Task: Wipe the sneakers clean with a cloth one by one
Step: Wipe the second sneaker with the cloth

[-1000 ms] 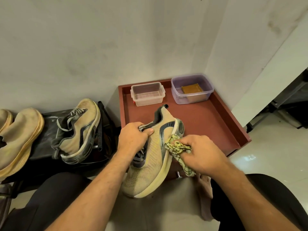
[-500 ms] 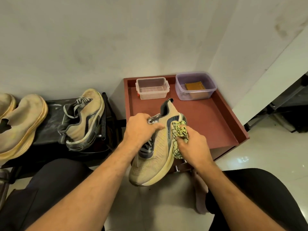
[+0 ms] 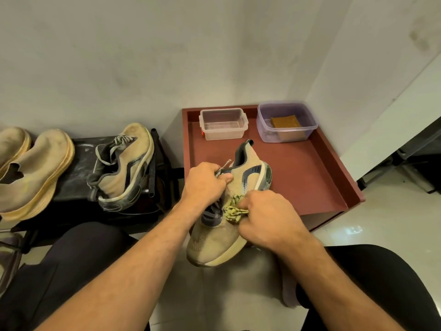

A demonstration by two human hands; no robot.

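Observation:
A beige knit sneaker (image 3: 216, 237) with dark grey trim hangs in the air over the front edge of the red tray, toe toward me. My left hand (image 3: 205, 182) grips it at the tongue and laces. My right hand (image 3: 267, 218) is closed on a crumpled yellow-green patterned cloth (image 3: 232, 209) and presses it against the sneaker's upper near the laces. Its matching sneaker (image 3: 124, 166), visibly dirty, lies tilted on the black stand to the left. Two more beige shoes (image 3: 33, 173) sit at the far left.
A red tray table (image 3: 310, 177) stands in the wall corner with a clear plastic box (image 3: 223, 124) and a purple-tinted tub (image 3: 287, 121) holding a brown block. The black stand (image 3: 78, 187) is on the left. My knees in dark trousers frame the bottom; pale tiled floor at right.
My right hand with the cloth has slid from the sneaker's outer side toward the laces and toe. My left hand keeps its grip on the sneaker.

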